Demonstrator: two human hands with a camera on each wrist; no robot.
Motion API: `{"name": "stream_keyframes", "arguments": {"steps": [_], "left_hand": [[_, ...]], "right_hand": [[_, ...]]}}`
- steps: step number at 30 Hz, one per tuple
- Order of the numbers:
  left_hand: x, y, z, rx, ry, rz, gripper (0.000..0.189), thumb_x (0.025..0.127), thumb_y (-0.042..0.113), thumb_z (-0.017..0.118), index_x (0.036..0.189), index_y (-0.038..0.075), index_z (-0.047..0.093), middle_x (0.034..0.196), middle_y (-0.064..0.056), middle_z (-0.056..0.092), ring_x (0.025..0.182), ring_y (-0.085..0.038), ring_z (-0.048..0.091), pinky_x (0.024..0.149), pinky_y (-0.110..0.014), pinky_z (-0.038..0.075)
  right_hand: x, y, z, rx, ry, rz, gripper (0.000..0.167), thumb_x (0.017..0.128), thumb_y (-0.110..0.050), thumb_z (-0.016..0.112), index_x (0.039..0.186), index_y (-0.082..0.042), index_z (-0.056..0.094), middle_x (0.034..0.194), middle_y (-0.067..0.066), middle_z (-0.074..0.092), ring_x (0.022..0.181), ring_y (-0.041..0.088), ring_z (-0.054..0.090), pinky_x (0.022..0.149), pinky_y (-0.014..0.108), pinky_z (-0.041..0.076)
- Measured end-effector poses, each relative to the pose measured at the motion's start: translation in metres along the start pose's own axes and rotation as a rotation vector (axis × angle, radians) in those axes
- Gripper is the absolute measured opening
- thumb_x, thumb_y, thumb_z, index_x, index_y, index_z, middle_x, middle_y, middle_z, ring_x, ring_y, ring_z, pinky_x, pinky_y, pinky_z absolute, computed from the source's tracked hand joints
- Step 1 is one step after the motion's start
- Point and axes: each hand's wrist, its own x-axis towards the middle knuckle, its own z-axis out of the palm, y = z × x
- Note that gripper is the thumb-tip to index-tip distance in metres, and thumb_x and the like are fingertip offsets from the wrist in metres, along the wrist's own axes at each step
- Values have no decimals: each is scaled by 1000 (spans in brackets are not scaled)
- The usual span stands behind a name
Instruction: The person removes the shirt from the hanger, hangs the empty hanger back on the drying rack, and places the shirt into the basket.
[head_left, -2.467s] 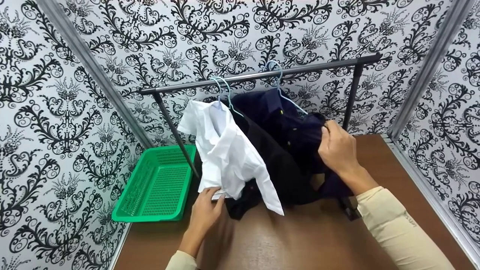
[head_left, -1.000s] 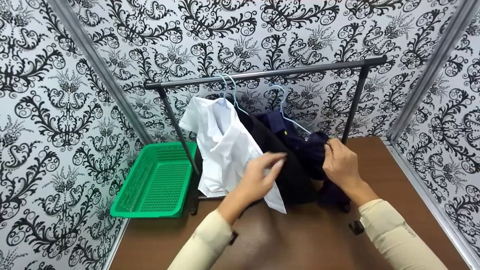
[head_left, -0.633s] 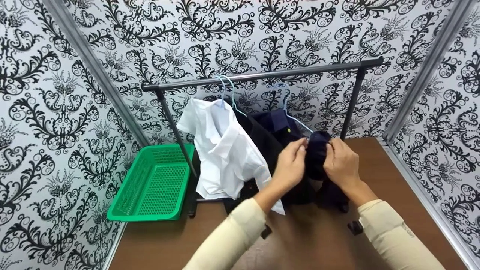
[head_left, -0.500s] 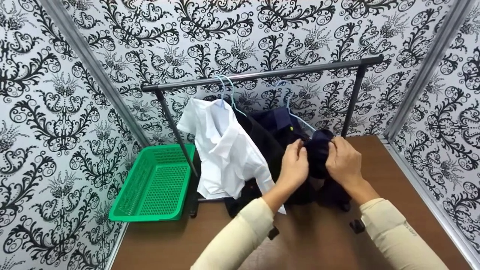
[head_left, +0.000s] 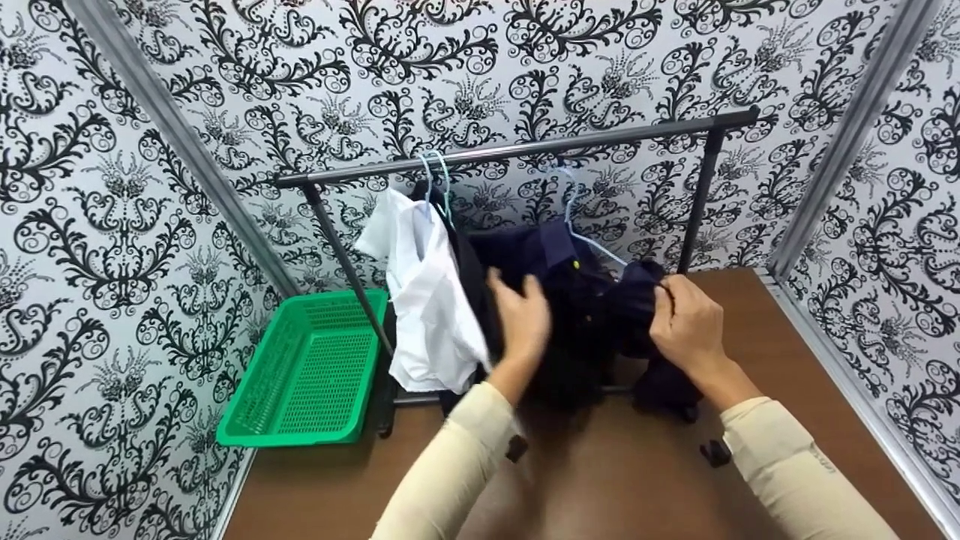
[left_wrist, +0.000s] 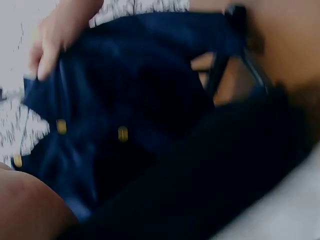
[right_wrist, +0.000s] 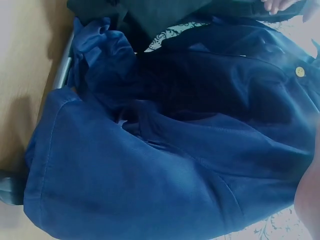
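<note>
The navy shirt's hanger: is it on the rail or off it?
Off: in the head view, the hanger's hook sits below the rail, with a gap between, and the right hand grips the navy shirt.

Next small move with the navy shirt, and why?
I'd bring the left hand to the neck of the pale blue hanger and steady it. In the head view its hook shows below the rail, apparently not over it; the right hand grips only the navy shirt, and the left hand's fingers look spread, seemingly free.
</note>
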Motion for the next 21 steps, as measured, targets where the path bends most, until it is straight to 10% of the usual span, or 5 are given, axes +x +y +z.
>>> {"name": "stream_keyframes", "arguments": {"steps": [11, 21], "left_hand": [[29, 2, -34, 33, 36, 361, 35, 100, 17, 70, 130, 0, 68, 136, -17, 65, 132, -31, 60, 120, -44, 45], [31, 27, -40, 181, -251, 473, 47, 92, 34, 83, 131, 10, 74, 136, -7, 74, 135, -26, 61, 120, -46, 39]], "right_hand": [[-3, -2, 3, 43, -89, -93, 8, 94, -3, 63, 88, 2, 62, 77, 17, 63, 67, 34, 61, 59, 49, 49], [-2, -8, 8, 67, -85, -113, 9, 94, -3, 64, 88, 2, 61, 75, 15, 62, 65, 31, 59, 57, 48, 46]]}}
